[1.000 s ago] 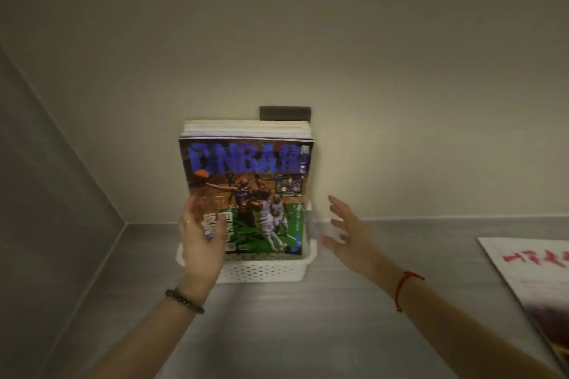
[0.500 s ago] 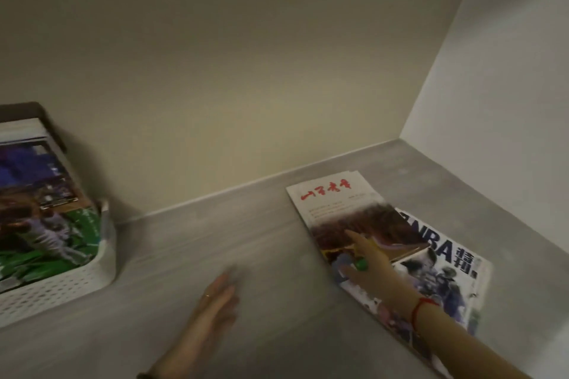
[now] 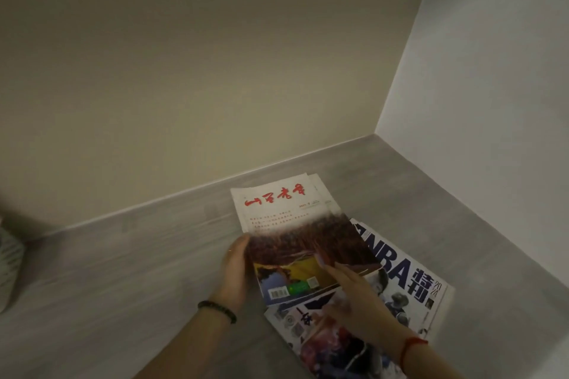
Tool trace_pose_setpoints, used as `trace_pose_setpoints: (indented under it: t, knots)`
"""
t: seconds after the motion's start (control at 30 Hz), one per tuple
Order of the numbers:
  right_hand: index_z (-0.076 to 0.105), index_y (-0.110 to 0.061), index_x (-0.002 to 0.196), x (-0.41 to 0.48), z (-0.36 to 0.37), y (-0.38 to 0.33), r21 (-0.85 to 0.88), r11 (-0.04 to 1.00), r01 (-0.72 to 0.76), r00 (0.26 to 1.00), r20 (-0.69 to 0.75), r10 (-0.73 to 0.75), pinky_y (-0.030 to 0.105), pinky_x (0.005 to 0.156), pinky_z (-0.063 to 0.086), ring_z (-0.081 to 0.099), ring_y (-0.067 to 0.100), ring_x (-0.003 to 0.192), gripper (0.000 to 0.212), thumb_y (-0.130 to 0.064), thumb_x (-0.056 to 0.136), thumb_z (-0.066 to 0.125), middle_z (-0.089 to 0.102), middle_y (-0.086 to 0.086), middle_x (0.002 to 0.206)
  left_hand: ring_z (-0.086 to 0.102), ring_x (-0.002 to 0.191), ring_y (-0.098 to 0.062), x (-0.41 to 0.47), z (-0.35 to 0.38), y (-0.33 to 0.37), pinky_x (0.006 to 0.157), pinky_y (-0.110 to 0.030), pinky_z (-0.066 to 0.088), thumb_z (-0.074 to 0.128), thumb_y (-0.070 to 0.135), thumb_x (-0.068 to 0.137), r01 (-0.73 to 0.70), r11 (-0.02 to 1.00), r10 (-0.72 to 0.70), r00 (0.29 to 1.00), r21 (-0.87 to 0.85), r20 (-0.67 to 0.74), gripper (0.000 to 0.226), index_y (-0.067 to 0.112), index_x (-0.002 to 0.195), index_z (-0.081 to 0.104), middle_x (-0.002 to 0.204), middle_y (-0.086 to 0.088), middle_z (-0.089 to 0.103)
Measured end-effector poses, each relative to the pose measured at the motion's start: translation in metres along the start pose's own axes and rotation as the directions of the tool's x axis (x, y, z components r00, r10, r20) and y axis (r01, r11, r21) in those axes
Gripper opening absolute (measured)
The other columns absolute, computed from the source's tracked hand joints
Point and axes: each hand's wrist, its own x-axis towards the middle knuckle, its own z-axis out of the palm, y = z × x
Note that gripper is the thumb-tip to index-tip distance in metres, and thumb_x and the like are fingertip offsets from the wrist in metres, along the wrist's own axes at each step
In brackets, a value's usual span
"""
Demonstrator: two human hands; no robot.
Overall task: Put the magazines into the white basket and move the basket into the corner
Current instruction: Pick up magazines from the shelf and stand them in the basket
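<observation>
A magazine with red lettering (image 3: 295, 234) lies on top of a small pile on the grey floor. My left hand (image 3: 235, 271) grips its left edge, fingers tucked under the cover. My right hand (image 3: 351, 289) presses flat on its lower right corner. Under it lie a white NBA magazine (image 3: 409, 277) and another magazine (image 3: 311, 338), partly hidden by my right arm. Only a blurred sliver of the white basket (image 3: 9, 264) shows at the far left edge.
The grey floor (image 3: 138, 286) stretches between the basket and the pile. A beige wall (image 3: 184, 71) runs along the back and meets a white wall (image 3: 492, 101) in the corner behind the pile.
My view has swung right, away from the basket, toward the pile. My left hand came off the floor and took the top magazine's left edge. My right hand stays on it.
</observation>
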Motion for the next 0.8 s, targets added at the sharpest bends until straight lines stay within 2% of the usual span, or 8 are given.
trace_pose_setpoints:
  t: [0.07, 0.17, 0.27, 0.4, 0.5, 0.57, 0.67, 0.8]
  knots:
    - [0.007, -0.049, 0.138, -0.001, 0.0, 0.004, -0.02, 0.999, 0.048, 0.998, -0.036, -0.049, 0.038, 0.115, 0.012, 0.013, 0.013, 0.141, 0.06, -0.05, 0.088, 0.041, 0.018, -0.009, 0.153, 0.069, 0.087, -0.025, 0.007, 0.007, 0.001, 0.078, -0.036, 0.055, 0.054, 0.027, 0.088, -0.046, 0.987, 0.054, 0.997, 0.156, -0.049, 0.023, 0.013, 0.102, 0.065, 0.108, -0.015, 0.068]
    - [0.017, -0.043, 0.139, 0.001, -0.002, 0.006, -0.036, 0.994, 0.106, 0.99, -0.084, -0.109, 0.033, 0.115, 0.015, 0.021, 0.009, 0.137, 0.048, -0.048, 0.092, 0.027, 0.028, -0.01, 0.148, 0.061, 0.097, -0.031, 0.013, 0.022, 0.003, 0.087, -0.044, 0.05, 0.052, 0.007, 0.088, -0.038, 0.972, 0.033, 0.999, 0.232, 0.025, 0.033, 0.01, 0.121, 0.049, 0.119, -0.017, 0.059]
    - [0.03, -0.031, 0.136, 0.01, -0.011, 0.008, 0.072, 0.995, 0.066, 0.987, -0.148, -0.055, 0.035, 0.11, 0.032, 0.035, 0.014, 0.128, 0.046, -0.045, 0.092, 0.033, 0.037, -0.006, 0.142, 0.056, 0.103, -0.033, 0.008, 0.034, 0.008, 0.09, -0.047, 0.047, 0.043, -0.006, 0.089, -0.105, 0.97, 0.1, 0.994, 0.217, 0.031, 0.043, 0.01, 0.128, 0.042, 0.121, -0.015, 0.055]
    - [0.022, -0.022, 0.14, 0.029, -0.036, 0.002, 0.311, 0.948, 0.068, 0.943, -0.33, 0.04, 0.033, 0.1, 0.039, 0.042, 0.022, 0.124, 0.06, -0.033, 0.088, 0.05, 0.039, 0.002, 0.136, 0.058, 0.101, -0.035, -0.006, 0.025, 0.021, 0.089, -0.049, 0.051, 0.044, -0.004, 0.089, -0.192, 0.968, 0.187, 0.981, 0.162, 0.048, 0.037, 0.004, 0.125, 0.046, 0.112, -0.015, 0.06]
    - [0.017, -0.021, 0.141, 0.05, -0.057, -0.018, 0.638, 0.759, 0.129, 0.937, -0.329, 0.118, 0.032, 0.093, 0.041, 0.049, 0.024, 0.117, 0.065, -0.025, 0.088, 0.053, 0.045, -0.003, 0.121, 0.056, 0.098, -0.037, -0.02, 0.009, 0.04, 0.09, -0.053, 0.043, 0.05, 0.001, 0.088, -0.202, 0.96, 0.198, 0.979, 0.195, 0.039, 0.029, 0.004, 0.116, 0.052, 0.103, -0.019, 0.063]
    - [0.03, -0.024, 0.136, 0.063, -0.07, -0.037, 0.8, 0.576, 0.17, 0.959, -0.268, 0.089, 0.038, 0.09, 0.049, 0.058, 0.025, 0.109, 0.055, -0.028, 0.087, 0.053, 0.055, 0.0, 0.122, 0.057, 0.1, -0.038, -0.031, -0.004, 0.055, 0.091, -0.053, 0.044, 0.051, 0.002, 0.087, -0.218, 0.957, 0.213, 0.976, 0.19, 0.047, 0.026, 0.002, 0.113, 0.053, 0.104, -0.019, 0.062]
    - [0.059, -0.029, 0.108, 0.078, -0.084, -0.077, 0.853, 0.456, 0.253, 0.964, -0.264, -0.04, 0.036, 0.072, 0.058, 0.068, 0.024, 0.094, 0.024, -0.026, 0.085, 0.055, 0.067, 0.004, 0.111, 0.066, 0.095, -0.03, -0.051, -0.032, 0.079, 0.077, -0.036, 0.056, 0.053, 0.004, 0.085, -0.29, 0.936, 0.275, 0.957, 0.202, 0.096, 0.024, 0.006, 0.108, 0.06, 0.099, -0.01, 0.072]
    - [0.065, -0.028, 0.1, 0.086, -0.079, -0.15, 0.773, 0.521, 0.362, 0.932, -0.296, -0.209, 0.039, 0.087, 0.051, 0.065, 0.019, 0.1, 0.028, -0.006, 0.085, 0.054, 0.069, -0.005, 0.108, 0.07, 0.091, -0.015, -0.085, -0.082, 0.117, 0.07, -0.023, 0.058, 0.049, 0.015, 0.088, -0.371, 0.899, 0.376, 0.926, 0.232, 0.025, 0.02, 0.019, 0.099, 0.065, 0.096, 0.002, 0.075]
